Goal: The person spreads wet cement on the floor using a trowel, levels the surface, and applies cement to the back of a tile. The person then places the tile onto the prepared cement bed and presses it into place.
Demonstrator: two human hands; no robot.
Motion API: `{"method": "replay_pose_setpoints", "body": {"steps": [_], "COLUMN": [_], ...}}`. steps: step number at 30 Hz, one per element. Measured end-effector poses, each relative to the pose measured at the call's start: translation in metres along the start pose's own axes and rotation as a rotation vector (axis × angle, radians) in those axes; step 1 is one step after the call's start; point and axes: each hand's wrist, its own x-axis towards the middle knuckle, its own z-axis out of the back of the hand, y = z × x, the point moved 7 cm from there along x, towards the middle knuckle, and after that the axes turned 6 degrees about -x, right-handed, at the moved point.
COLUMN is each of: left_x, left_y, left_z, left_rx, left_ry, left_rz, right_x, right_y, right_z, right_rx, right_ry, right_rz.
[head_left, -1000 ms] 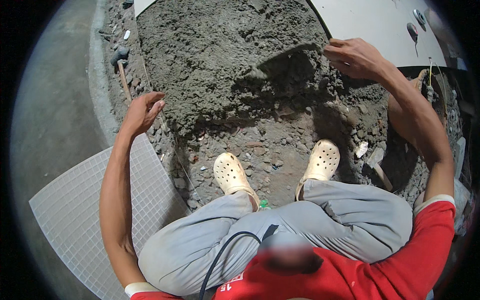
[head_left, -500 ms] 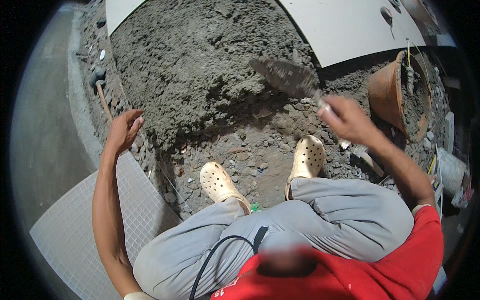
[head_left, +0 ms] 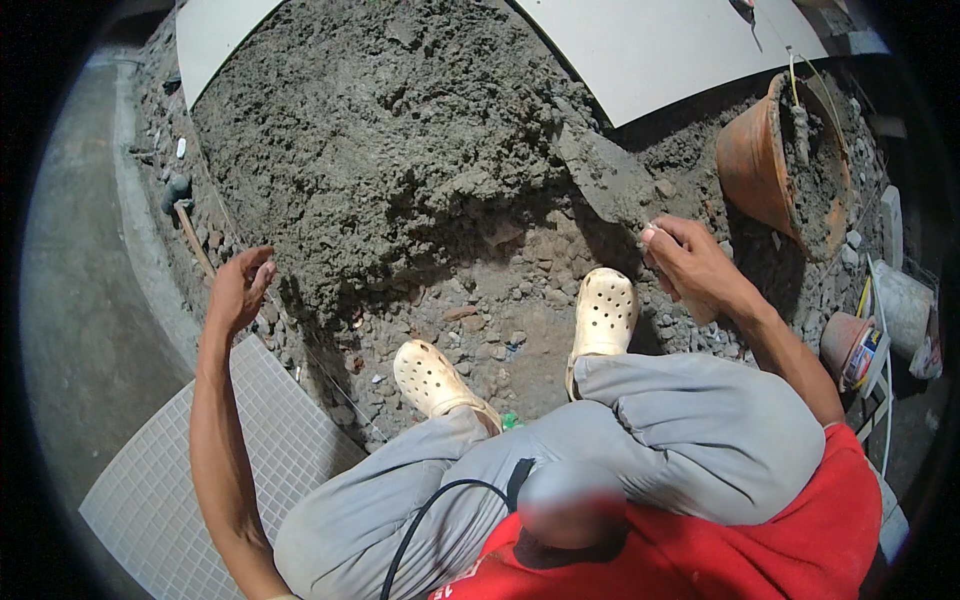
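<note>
My right hand (head_left: 692, 268) grips a trowel (head_left: 608, 178) by its handle. Its blade, smeared with grey mortar, reaches up and left to the right edge of the wet mortar bed (head_left: 380, 130). At the bed's left edge, above the ground, hovers my left hand (head_left: 240, 287), fingers apart and nothing visible in them. Close beyond that hand lies a hammer (head_left: 192, 238) with a dark head and a wooden handle. A tilted orange bucket (head_left: 752, 165), with mortar inside, is to the right of the trowel.
Large white tiles (head_left: 665, 50) lie beyond the mortar. A gridded tile (head_left: 220, 460) rests at lower left, beside a string line along the bed. Rubble (head_left: 480, 325) surrounds my cream clogs (head_left: 605, 312). A white bucket (head_left: 900, 305) and small pink pail (head_left: 848, 345) stand at right.
The trowel blade has swung from pointing left over the mortar edge to a steeper angle nearer the bucket, turning another face up. My left hand stays in about the same place. The view has shifted slightly.
</note>
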Motion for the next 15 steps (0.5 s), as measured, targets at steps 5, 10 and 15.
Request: {"method": "replay_pose_setpoints", "body": {"steps": [5, 10, 15], "left_x": [-0.003, -0.004, 0.006], "left_y": [0.006, 0.003, 0.004], "left_z": [0.0, 0.002, 0.0], "left_rx": [-0.077, 0.055, -0.049], "left_ry": [0.01, 0.007, 0.038], "left_rz": [0.08, 0.03, 0.115], "right_x": [-0.016, -0.024, 0.036], "right_y": [0.004, 0.032, 0.081], "right_z": [0.002, 0.026, 0.054], "right_rx": [0.332, -0.052, -0.06], "right_ry": [0.01, 0.049, -0.015], "right_rz": [-0.189, -0.125, 0.161]}}
